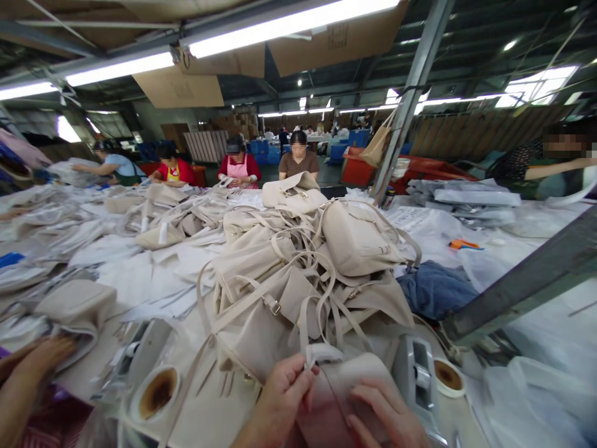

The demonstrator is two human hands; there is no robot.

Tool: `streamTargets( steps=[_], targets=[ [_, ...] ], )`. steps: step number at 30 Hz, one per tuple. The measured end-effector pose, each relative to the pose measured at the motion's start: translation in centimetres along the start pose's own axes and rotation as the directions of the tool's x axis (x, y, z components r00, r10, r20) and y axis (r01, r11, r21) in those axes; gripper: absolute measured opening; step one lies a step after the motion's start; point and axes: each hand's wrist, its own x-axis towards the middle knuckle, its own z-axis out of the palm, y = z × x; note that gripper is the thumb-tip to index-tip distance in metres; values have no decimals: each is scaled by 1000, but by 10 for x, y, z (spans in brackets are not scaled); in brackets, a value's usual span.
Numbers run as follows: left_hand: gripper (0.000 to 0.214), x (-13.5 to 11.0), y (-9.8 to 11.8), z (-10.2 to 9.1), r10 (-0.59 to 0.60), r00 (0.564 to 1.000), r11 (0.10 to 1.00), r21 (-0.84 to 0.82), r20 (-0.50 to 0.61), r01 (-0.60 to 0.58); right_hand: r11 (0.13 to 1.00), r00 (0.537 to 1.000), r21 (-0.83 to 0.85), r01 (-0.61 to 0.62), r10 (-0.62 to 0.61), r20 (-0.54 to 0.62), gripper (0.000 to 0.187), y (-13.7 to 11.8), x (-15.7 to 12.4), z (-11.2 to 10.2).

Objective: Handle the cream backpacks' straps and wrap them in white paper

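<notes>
Cream bags [252, 330] crowd a long worktable in a factory hall, heaped directly beyond a pair of bare hands and walling off the far side. A grey beam [522, 283] slants across at right, near crumpled blue cloth [436, 289] and an orange tool [464, 244]. Two grey fixtures [417, 373] stand to either side, each beside a white cup [448, 378] stained brown within. At far left, a co-worker's hand [51, 358] touches another bag; across the table, people sit beneath bright tube lights [293, 28]. Smooth, leather-like panels, thin looping straps and small metal buckles fill the heap, set against wrinkled clear plastic [536, 398] and flat white sheets [153, 274]. At the near edge, between the hands, lies the bag [336, 398] being handled, pale and round-shouldered, a thin dark line running down its face. Left hand [284, 392]: thumb and forefinger pinched on a pale strap [326, 353], or so it seems through the blur. Right hand [389, 414]: fingers loosely spread against the bag's side.
</notes>
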Motion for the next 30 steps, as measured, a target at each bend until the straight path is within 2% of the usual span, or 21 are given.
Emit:
streamTargets(
  steps=[2, 4, 7, 9, 12, 14, 15, 16, 18, 20, 22, 25, 30],
  targets=[
    [26, -8, 25, -10, 9, 993, 995, 95, 118, -20, 957, 982, -255, 138, -165, -89, 47, 0, 11, -17],
    [30, -14, 47, -18, 9, 983, 988, 152, 184, -38, 887, 967, -424, 185, -242, -85, 68, -4, 19, -24],
    [38, -13, 66, -21, 18, 984, 983, 178, 175, -50, 858, 978, -483, 176, -207, -10, 95, -10, 29, -18],
    [39, -5, 67, -19, 26, 988, 983, 177, 151, -53, 874, 989, -465, 145, -144, 37, 109, -14, 36, -8],
    [35, 11, 53, -16, 14, 999, 990, 137, 33, -18, 892, 999, -450, 35, -19, 41, 114, -19, 51, 15],
    [27, 18, 35, -18, -87, 994, 996, -13, -66, 86, 899, 995, -432, -73, 98, 37, 109, -22, 63, 38],
    [22, 19, 23, -19, -167, 983, 978, -136, -82, 155, 897, 986, -424, -126, 162, 49, 104, -23, 69, 50],
    [24, 18, 12, -21, -249, 966, 935, -278, -74, 220, 892, 973, -419, -170, 218, 70, 98, -23, 74, 62],
    [43, 11, -12, -23, -380, 924, 788, -541, -51, 294, 885, 948, -412, -215, 291, 130, 88, -22, 80, 82],
    [49, 3, -33, -23, -452, 885, 678, -688, -114, 258, 892, 933, -392, -224, 313, 178, 82, -20, 82, 95],
    [47, 0, -50, -19, -479, 853, 686, -695, -209, 216, 907, 930, -360, -218, 305, 207, 83, -18, 81, 98],
    [54, 6, -64, -9, -472, 829, 768, -602, -300, 220, 917, 924, -349, -194, 290, 249, 85, -14, 82, 96],
    [77, 28, -71, 13, -463, 829, 772, -602, -315, 203, 907, 898, -358, -223, 334, 287, 84, -9, 90, 95]
  ],
)
